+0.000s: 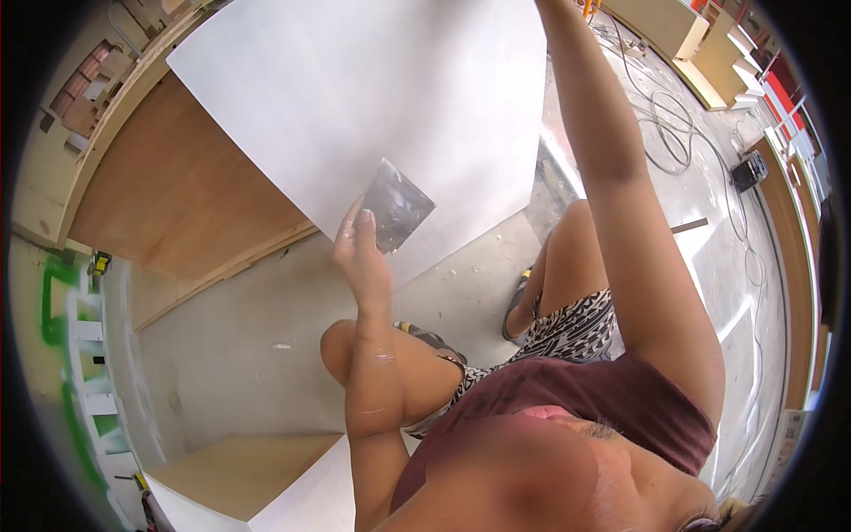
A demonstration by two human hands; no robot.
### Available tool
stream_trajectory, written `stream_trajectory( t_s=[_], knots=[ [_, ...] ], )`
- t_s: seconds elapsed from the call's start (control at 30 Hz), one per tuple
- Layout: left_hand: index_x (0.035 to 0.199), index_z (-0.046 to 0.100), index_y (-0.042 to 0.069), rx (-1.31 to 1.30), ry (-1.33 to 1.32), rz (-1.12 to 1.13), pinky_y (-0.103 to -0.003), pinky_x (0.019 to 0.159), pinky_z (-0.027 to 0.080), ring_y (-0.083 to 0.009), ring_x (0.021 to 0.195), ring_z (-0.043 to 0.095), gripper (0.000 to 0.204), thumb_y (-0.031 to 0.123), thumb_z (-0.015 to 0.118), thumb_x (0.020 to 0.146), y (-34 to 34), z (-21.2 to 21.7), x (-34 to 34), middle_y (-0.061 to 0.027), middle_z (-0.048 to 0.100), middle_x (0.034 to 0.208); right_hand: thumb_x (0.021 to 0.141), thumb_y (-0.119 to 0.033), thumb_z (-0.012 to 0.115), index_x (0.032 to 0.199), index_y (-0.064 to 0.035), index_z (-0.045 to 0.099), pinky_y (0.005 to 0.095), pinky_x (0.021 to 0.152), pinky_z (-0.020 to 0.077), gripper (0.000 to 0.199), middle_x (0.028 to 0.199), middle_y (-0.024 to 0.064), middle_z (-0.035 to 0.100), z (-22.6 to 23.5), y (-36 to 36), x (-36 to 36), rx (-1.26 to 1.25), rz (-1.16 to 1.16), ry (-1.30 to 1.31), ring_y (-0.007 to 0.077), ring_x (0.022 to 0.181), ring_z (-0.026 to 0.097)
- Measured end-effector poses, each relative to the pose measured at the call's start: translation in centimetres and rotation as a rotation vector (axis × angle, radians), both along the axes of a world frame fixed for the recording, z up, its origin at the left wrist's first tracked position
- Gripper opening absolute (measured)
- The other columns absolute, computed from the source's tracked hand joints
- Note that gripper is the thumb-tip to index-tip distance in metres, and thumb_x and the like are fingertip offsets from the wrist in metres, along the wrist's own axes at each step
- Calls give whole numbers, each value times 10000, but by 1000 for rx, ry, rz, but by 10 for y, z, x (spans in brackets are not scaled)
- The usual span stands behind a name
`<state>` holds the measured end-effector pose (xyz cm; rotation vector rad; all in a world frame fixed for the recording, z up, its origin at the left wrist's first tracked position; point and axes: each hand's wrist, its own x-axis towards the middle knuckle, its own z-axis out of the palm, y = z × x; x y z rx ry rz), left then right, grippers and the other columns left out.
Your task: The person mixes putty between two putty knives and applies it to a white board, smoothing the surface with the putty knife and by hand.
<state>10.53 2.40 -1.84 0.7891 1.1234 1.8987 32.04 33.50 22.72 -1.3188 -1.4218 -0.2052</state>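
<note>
My left hand (362, 253) grips a flat, grey, square plate (402, 208) by its near left corner. White smears mark the plate, which looks like a putty spreader. It is held over the lower part of a large white panel (355, 80); whether it touches the panel I cannot tell. My right arm stretches up along the panel's right side and leaves the picture at the top edge, so the right hand is out of sight. A soft shadow falls across the panel's upper right.
A brown wooden panel with a pale frame (186, 168) stands left of the white one. Cables (674, 133) and a black box (749, 171) lie on the dusty floor at right. An open white-edged box (239, 474) sits at lower left; wooden cabinet parts (709, 53) stand at upper right.
</note>
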Motion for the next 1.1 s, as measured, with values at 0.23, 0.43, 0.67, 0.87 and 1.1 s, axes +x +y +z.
stream_trajectory(
  t_s=[0.23,0.43,0.67,0.87,1.1],
  knots=[
    [1287,550,-125,21,-5,29,-265,919,457,-136,1030,598,382,115,535,990,-7,-7,-8,-125,650,1160,857,-189,563,1046,-42,703,485,885,520,277,1009,245,697,3,-24,-62,-86,65,-46,399,978,675],
    [1287,544,-131,0,-18,-20,-277,932,457,-158,1042,603,387,119,534,992,-1,-2,0,-146,647,1171,827,-2,533,955,27,635,483,797,553,166,978,223,648,-15,-85,-146,164,189,-262,380,955,650],
    [1272,564,-115,21,15,5,-281,927,460,-159,1037,606,366,118,531,991,1,-6,-8,-140,648,1166,862,-27,510,1128,-63,659,456,853,550,308,1073,176,659,-69,-131,-116,55,457,-540,341,1036,638],
    [1267,567,-115,-57,-10,45,-263,899,471,-148,1023,608,359,110,537,989,-7,-5,-9,-130,651,1153,886,-94,500,1157,-75,692,457,874,515,333,1010,238,701,-29,-21,3,99,118,-118,379,969,677],
    [1270,566,-113,27,-25,50,-280,931,461,-157,1041,602,357,106,538,989,-11,-2,-10,-133,648,1163,822,-140,525,1099,-63,711,438,879,507,343,978,257,695,3,37,26,-118,225,-22,388,997,672]
  ],
)
